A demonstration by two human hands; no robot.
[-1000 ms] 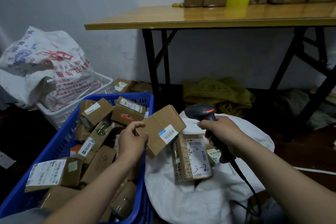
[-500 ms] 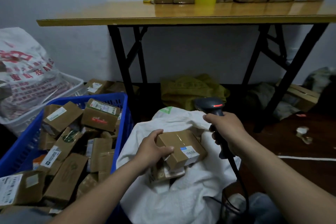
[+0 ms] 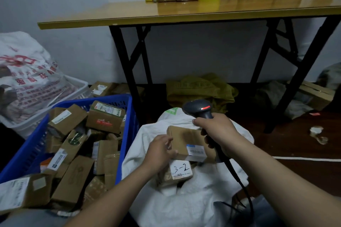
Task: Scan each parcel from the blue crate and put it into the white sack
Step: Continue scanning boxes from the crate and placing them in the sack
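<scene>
Parcel [image 3: 185,140] lying in white sack [image 3: 193,204] mouth, on top of 3-2 parcel [image 3: 181,170]. Left hand [image 3: 160,151] touching its left edge; gripping or releasing, cannot tell. Right hand [image 3: 215,131] gripping scanner [image 3: 199,108] above sack, probably keeping it ready for next scan.
</scene>
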